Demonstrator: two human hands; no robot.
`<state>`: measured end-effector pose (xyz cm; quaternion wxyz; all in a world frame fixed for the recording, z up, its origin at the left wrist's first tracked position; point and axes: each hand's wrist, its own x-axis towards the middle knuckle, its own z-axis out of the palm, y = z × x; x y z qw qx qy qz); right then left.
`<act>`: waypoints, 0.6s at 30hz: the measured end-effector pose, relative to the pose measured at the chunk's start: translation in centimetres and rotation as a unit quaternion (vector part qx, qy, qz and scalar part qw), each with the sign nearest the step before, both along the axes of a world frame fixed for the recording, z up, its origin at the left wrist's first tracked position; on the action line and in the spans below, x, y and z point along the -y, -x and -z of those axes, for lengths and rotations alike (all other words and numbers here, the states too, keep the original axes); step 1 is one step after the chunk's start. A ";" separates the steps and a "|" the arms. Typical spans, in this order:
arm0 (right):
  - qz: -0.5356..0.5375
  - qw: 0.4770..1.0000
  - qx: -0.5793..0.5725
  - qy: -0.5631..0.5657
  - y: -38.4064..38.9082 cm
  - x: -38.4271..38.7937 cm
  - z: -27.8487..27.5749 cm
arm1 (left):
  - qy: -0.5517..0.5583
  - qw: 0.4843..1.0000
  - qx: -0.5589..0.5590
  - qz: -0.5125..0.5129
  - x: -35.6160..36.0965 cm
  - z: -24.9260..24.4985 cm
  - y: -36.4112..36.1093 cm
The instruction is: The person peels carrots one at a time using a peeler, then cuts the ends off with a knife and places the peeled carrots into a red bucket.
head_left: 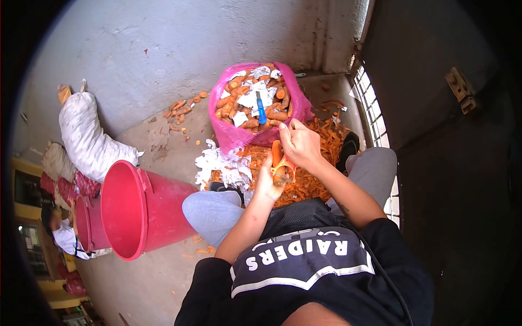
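My left hand (266, 183) is closed around a carrot (277, 150), which points away from me over my lap. An orange peeler (292, 166) lies across the carrot, its handle leading up into my right hand (302, 145), whose fingers are curled. Just beyond my hands stands a pink mesh sack (222, 127) full of carrots and scraps of paper. On top of those carrots rests a blue-handled knife (261, 112). Orange peelings (310, 187) cover the floor beneath my hands and between my legs.
To the left, a large red bucket (168, 204) lies tilted with its mouth toward me. Behind it are a stuffed white sack (89, 136) and a person (66, 234) beside another bucket. Carrot pieces (182, 110) lie near the wall. Crumpled white paper (222, 165) borders the peelings. A dark door (435, 146) stands right.
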<state>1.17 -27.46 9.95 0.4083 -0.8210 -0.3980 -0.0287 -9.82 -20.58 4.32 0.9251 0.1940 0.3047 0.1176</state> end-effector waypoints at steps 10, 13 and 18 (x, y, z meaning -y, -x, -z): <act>-0.004 0.999 0.039 0.013 0.9 -0.6 0.5 | -0.053 0.998 -0.018 -0.023 0.0 0.6 0.4; -0.015 0.999 0.028 0.029 1.0 -0.8 1.0 | -0.074 0.996 -0.023 -0.033 0.0 0.1 0.4; 0.059 0.995 0.080 0.019 -1.1 -2.2 2.0 | -0.161 0.984 -0.059 0.041 0.1 -0.9 2.0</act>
